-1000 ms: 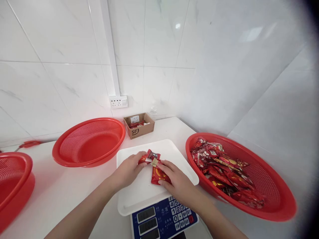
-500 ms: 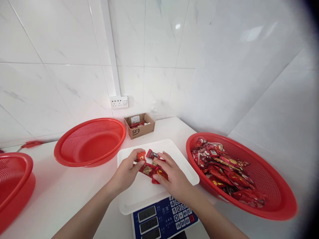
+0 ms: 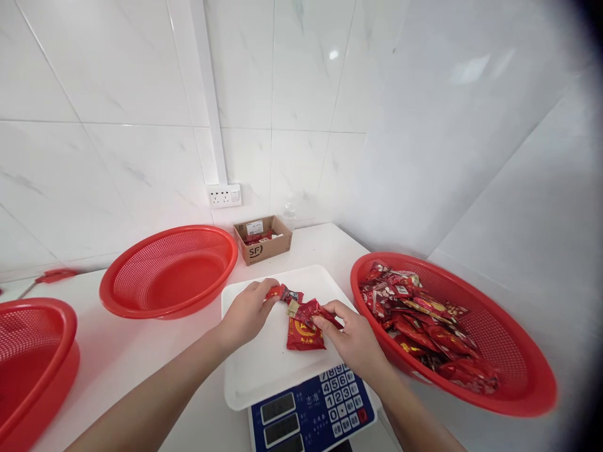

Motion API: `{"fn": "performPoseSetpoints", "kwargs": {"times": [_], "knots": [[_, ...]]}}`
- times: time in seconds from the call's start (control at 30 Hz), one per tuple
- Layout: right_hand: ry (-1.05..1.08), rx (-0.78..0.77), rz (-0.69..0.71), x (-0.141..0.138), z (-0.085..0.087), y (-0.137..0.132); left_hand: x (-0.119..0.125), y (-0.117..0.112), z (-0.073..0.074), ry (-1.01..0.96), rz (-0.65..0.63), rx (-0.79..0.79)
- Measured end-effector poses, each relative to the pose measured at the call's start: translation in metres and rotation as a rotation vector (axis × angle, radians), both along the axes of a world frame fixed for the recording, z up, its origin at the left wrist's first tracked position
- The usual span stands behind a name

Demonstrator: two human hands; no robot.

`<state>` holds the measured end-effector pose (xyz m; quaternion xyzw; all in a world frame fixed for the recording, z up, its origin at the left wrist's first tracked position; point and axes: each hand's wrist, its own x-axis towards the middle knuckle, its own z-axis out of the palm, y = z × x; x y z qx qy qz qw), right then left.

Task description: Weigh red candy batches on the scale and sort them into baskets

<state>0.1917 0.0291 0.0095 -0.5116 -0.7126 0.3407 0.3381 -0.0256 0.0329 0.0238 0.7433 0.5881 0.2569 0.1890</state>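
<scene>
A white scale pan sits on a blue electronic scale in front of me. A few red snack packets lie on the pan. My left hand pinches the end of one small red packet at the pan's far side. My right hand is closed on another red packet just above the flat one. To the right a red mesh basket holds several more red packets.
An empty red basket stands at the back left and another red basket at the far left edge. A small cardboard box with packets rests against the tiled wall below a wall socket. The white counter ends at the right-hand wall.
My right hand drew back toward the right and closed on a packet, uncovering the flat packet beneath. My left hand shifted its pinch onto the small packet at the pan's far side.
</scene>
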Motion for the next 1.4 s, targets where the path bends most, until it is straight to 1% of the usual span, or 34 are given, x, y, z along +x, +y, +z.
{"fn": "performPoseSetpoints", "kwargs": {"times": [0.07, 0.17, 0.27, 0.33, 0.4, 0.5, 0.63, 0.73, 0.83, 0.93, 1.0, 1.07, 1.13, 1.2, 1.4], "knots": [[-0.008, 0.008, 0.037, -0.001, -0.001, -0.001, 0.003, 0.014, -0.002, 0.078, -0.095, 0.024], [-0.050, 0.066, 0.144, -0.009, -0.002, -0.003, 0.010, 0.033, -0.010, 0.114, -0.224, 0.014], [-0.113, 0.043, 0.203, -0.015, -0.003, -0.005, 0.014, 0.042, -0.019, 0.147, -0.285, -0.015], [-0.155, 0.026, 0.202, -0.016, -0.005, -0.006, 0.013, 0.044, -0.024, 0.155, -0.272, -0.031], [-0.172, 0.027, 0.195, -0.015, -0.008, -0.006, 0.011, 0.041, -0.025, 0.153, -0.232, -0.040], [-0.169, 0.030, 0.168, -0.011, -0.013, -0.003, 0.006, 0.032, -0.021, 0.124, -0.164, -0.067], [-0.118, 0.046, 0.107, -0.005, -0.018, 0.004, 0.000, 0.017, -0.013, 0.056, -0.117, -0.162], [-0.093, 0.053, 0.037, 0.003, -0.018, 0.008, -0.001, 0.008, -0.009, 0.014, -0.089, -0.227], [-0.108, 0.058, -0.041, 0.012, -0.015, 0.010, 0.003, 0.002, -0.007, -0.039, -0.064, -0.259], [-0.099, 0.008, -0.004, 0.013, -0.011, 0.008, 0.011, 0.000, -0.008, -0.110, -0.050, -0.292], [-0.094, 0.002, 0.034, 0.009, -0.009, 0.006, 0.017, 0.001, -0.009, -0.169, -0.045, -0.329], [-0.089, 0.031, 0.051, 0.001, -0.009, 0.004, 0.021, 0.003, -0.009, -0.234, -0.032, -0.350], [-0.066, 0.041, 0.053, -0.007, -0.010, 0.003, 0.021, 0.004, -0.008, -0.302, 0.001, -0.344], [-0.023, 0.017, 0.051, -0.013, -0.012, 0.004, 0.020, 0.004, -0.006, -0.376, 0.036, -0.341], [0.066, -0.072, 0.097, -0.022, -0.011, 0.007, 0.019, -0.003, 0.002, -0.766, 0.075, -0.528]]}}
